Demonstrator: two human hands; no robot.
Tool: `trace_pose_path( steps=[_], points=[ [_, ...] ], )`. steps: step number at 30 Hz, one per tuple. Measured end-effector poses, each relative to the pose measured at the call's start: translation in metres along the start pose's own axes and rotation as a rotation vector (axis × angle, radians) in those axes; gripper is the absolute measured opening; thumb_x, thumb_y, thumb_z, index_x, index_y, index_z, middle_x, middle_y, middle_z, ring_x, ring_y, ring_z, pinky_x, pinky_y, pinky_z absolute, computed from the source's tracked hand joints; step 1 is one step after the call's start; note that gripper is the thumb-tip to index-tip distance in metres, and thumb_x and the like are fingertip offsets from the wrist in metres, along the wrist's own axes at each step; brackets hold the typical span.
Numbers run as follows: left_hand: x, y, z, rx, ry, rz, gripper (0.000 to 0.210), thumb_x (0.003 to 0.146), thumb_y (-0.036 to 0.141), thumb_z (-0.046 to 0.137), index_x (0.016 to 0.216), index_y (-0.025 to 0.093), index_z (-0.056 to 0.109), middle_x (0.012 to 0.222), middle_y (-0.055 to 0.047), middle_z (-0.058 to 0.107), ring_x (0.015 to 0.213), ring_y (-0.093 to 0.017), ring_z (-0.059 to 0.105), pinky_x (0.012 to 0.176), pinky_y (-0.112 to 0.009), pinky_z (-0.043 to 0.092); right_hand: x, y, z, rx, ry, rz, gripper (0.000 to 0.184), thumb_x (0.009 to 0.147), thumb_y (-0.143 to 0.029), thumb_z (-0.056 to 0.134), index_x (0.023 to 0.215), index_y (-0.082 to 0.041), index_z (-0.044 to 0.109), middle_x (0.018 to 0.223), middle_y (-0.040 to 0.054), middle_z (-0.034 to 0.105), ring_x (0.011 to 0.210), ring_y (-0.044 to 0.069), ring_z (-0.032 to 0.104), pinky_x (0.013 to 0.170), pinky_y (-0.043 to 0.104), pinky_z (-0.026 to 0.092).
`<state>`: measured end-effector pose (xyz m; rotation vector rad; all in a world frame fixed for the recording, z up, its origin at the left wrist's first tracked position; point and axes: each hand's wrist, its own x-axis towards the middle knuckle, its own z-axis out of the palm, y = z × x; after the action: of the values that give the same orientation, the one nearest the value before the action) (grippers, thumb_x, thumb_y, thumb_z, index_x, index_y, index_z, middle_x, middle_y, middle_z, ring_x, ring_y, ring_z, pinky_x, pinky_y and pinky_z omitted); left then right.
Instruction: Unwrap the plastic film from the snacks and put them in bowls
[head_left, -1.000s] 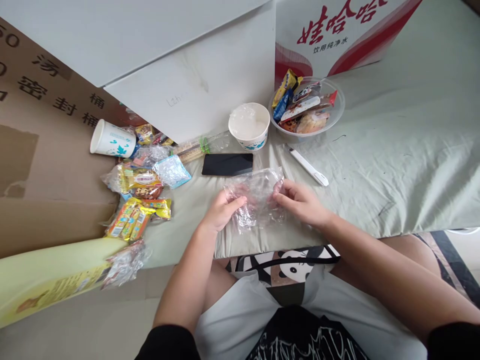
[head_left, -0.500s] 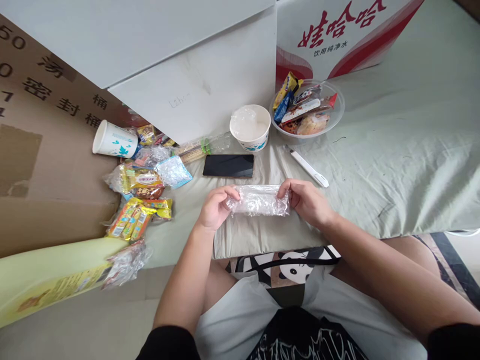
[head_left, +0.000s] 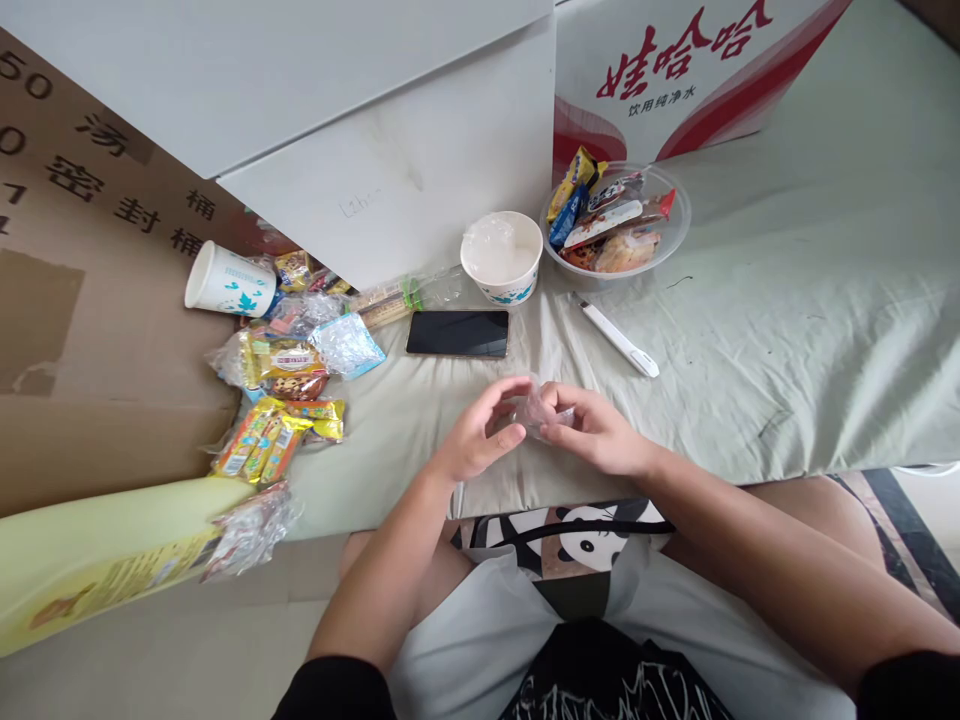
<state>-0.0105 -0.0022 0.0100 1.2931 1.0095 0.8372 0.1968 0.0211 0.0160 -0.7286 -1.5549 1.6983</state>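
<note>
A crumpled clear plastic wrapper (head_left: pixel 534 412) is bunched up above the cloth, near the front edge. My right hand (head_left: pixel 596 430) is closed on it, thumb and fingers pinching the plastic. My left hand (head_left: pixel 484 430) curves around its left side, with thumb and fingers apart; whether they touch the plastic is hard to tell. Beyond my hands lies a dark-screened phone (head_left: pixel 458 333). A white utility knife (head_left: pixel 616 337) rests to the right of it. Behind the phone stands a paper bowl (head_left: pixel 514 285) with clear plastic inside.
A clear plastic bowl (head_left: pixel 679 235) of packaged snacks stands at the back against a printed carton (head_left: pixel 675 80). On the left, snack packets (head_left: pixel 262 440) and a tipped paper cup (head_left: pixel 232 280) lie beside a brown cardboard box (head_left: pixel 112 330). A yellow container (head_left: pixel 112 560) lies at lower left.
The wrapper, stretched flat between both hands before, is now bunched up small. My left hand has moved right, close to my right hand, and its fingers have spread.
</note>
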Motion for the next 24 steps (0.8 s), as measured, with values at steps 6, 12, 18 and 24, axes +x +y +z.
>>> trace_pose_path(
  steps=[6, 12, 18, 24],
  points=[
    [-0.01, 0.005, -0.005, 0.012, -0.161, -0.105, 0.065, 0.086, 0.056, 0.072, 0.142, 0.027, 0.058, 0.145, -0.013, 0.06, 0.128, -0.033, 0.062, 0.106, -0.045, 0.05, -0.004, -0.003, 0.002, 0.226, -0.243, 0.022, 0.037, 0.092, -0.044, 0.064, 0.073, -0.024, 0.04, 0.076, -0.0012, 0.043, 0.069, 0.015, 0.042, 0.066, 0.03, 0.041],
    [-0.009, 0.006, -0.007, 0.067, -0.03, -0.095, 0.063, 0.081, 0.063, 0.074, 0.127, 0.021, 0.072, 0.126, -0.013, 0.074, 0.119, -0.033, 0.067, 0.104, -0.045, 0.052, -0.006, -0.006, 0.002, 0.057, -0.265, -0.045, 0.02, 0.098, -0.042, 0.055, 0.103, -0.023, 0.059, 0.114, 0.0085, 0.065, 0.112, 0.022, 0.06, 0.101, 0.042, 0.047],
    [-0.008, 0.001, -0.03, 0.376, 0.529, 0.226, 0.03, 0.083, 0.05, 0.075, 0.095, 0.023, 0.081, 0.107, -0.009, 0.067, 0.106, -0.023, 0.067, 0.096, -0.039, 0.055, -0.004, -0.011, -0.02, -0.361, 0.139, 0.041, 0.022, 0.095, -0.037, 0.051, 0.101, -0.022, 0.065, 0.101, 0.0078, 0.072, 0.093, 0.023, 0.066, 0.081, 0.037, 0.051],
    [0.043, 0.062, -0.031, 0.734, 0.77, 0.572, 0.012, 0.083, 0.025, 0.072, 0.083, 0.022, 0.06, 0.083, 0.0, 0.061, 0.078, -0.015, 0.06, 0.076, -0.029, 0.053, 0.008, -0.022, -0.037, -0.524, 0.212, -0.127, 0.018, 0.092, -0.031, 0.05, 0.089, -0.02, 0.064, 0.088, 0.0067, 0.072, 0.083, 0.02, 0.064, 0.074, 0.032, 0.048]
  ],
)
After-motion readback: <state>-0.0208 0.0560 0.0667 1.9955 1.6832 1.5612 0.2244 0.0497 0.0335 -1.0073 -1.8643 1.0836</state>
